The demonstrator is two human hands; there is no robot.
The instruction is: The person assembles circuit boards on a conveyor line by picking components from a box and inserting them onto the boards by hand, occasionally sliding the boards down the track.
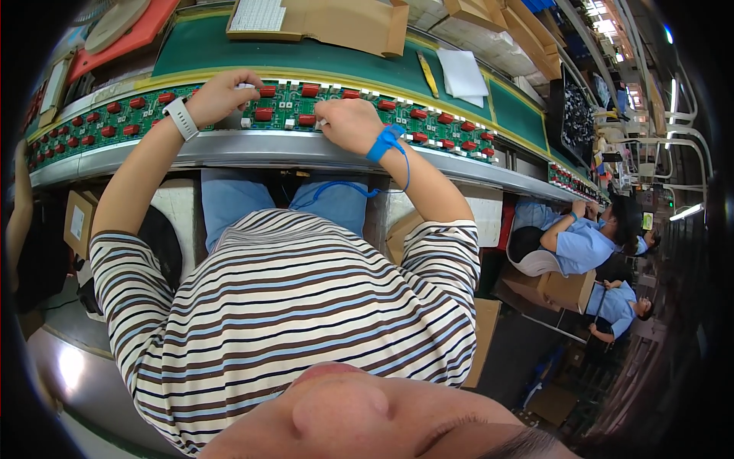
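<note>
A long row of green circuit boards [284,98], dotted with red block-shaped parts [263,115] and small white connectors [245,122], runs across the line in front of me. My left hand [219,98], with a white watch band at its wrist, is over the boards, its thumb and fingers pinched around a small white part [246,86]. To the right, my right hand [352,125] wears a blue wrist strap [386,142] with a coiled cord. Its fingertips are closed down at the boards beside a red part; whatever they hold is too hidden to name.
A metal rail [290,143] borders the boards on my side. Beyond them, the green surface carries an open cardboard box [321,29], a yellow-handled tool [427,74] and white sheets [462,74]. Co-workers in blue [585,241] sit further right along the line.
</note>
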